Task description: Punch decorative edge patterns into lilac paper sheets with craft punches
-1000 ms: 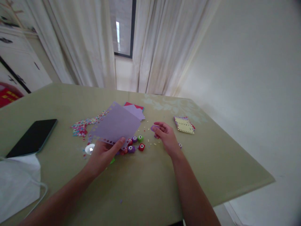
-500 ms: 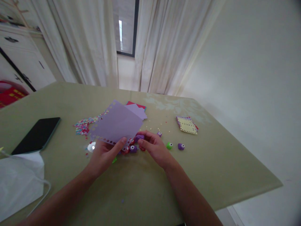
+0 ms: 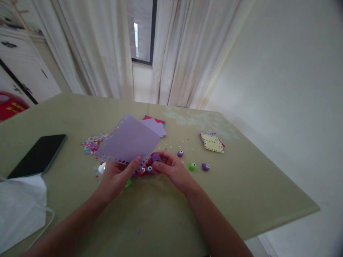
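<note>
Your left hand (image 3: 115, 177) pinches the purple sheet (image 3: 130, 138); beside its near right edge, your right hand (image 3: 177, 171) holds the purple punch (image 3: 156, 157).

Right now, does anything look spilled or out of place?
Possibly the small multicoloured confetti: it lies loose on the green table, left of the square purple paper, with stray bits to the right.

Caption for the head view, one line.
Left hand holds a hole-edged purple sheet; right hand pinches a purple punch at its edge.
</note>
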Motion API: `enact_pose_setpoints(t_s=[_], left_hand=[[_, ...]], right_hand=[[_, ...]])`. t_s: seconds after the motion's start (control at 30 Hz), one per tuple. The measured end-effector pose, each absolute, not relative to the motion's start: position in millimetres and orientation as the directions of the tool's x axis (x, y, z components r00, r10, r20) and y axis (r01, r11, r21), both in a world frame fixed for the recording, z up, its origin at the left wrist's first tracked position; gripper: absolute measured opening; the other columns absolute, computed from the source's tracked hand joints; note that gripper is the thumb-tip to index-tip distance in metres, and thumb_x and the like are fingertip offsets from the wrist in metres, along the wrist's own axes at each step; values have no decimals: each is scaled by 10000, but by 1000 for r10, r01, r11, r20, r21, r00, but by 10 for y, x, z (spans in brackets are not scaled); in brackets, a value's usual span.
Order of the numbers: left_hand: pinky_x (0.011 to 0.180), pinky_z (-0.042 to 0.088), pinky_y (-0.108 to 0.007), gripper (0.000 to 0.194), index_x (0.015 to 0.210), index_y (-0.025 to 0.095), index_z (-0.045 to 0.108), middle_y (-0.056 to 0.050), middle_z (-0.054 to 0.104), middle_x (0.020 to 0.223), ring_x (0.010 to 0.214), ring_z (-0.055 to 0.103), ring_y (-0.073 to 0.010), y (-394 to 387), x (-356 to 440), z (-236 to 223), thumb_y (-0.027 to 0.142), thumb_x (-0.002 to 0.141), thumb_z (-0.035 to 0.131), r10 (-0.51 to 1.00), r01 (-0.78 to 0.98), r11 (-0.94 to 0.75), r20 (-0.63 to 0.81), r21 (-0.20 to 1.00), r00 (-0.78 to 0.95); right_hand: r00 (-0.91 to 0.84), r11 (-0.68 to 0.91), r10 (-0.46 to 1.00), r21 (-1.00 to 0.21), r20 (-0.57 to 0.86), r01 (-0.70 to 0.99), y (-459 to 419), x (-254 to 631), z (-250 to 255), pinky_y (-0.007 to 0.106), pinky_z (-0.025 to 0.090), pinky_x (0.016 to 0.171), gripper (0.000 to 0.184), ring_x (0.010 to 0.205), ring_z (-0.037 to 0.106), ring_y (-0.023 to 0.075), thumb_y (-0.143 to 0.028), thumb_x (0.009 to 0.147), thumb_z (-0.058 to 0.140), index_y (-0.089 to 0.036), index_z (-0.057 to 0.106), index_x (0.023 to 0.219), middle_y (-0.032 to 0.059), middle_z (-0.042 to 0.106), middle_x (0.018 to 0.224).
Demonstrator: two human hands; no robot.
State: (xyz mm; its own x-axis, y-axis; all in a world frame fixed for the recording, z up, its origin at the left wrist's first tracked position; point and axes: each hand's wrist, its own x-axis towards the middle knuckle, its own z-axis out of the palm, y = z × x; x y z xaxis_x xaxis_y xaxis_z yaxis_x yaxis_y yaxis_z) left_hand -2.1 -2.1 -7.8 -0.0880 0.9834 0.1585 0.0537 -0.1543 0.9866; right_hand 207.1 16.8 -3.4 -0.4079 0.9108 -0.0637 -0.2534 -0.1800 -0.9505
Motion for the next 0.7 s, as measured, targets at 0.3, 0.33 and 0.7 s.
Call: enact_pose_setpoints(t_s=[0.3, 0.33, 0.7], left_hand=[[527, 586, -274, 227, 820, 196, 772, -30, 806, 758, 607, 728, -212, -7, -3, -38, 418, 812, 817, 981, 42, -141, 146, 989, -125], [518, 582, -270, 221, 804, 197, 767, -23, 796, 729, 581, 717, -205, -8, 8, -10, 413, 806, 814, 982, 35, -142, 145, 989, -121], [420, 468, -235, 377, 545, 210, 669, -10, 657, 474, 426, 611, -166, -32, 24, 89, 452, 832, 705, 985, 133, -113, 128, 985, -113]], right_hand=[[-350, -205, 933, -921, -82, -332, 183, 2063, -99, 372, 562, 965, 445, 989, 756, 204, -248, 686, 967, -223, 725, 1058, 47, 801, 1090], [-367, -232, 925, -911, -99, -339, 184, 2062, -104, 374, 565, 973, 479, 1007, 761, 208, -267, 691, 969, -223, 724, 1100, 55, 801, 1113], [-381, -273, 914, -906, -139, -323, 143, 2008, -86, 240, 462, 584, 516, 602, 610, 106, -357, 780, 920, -286, 651, 1214, -14, 775, 939]])
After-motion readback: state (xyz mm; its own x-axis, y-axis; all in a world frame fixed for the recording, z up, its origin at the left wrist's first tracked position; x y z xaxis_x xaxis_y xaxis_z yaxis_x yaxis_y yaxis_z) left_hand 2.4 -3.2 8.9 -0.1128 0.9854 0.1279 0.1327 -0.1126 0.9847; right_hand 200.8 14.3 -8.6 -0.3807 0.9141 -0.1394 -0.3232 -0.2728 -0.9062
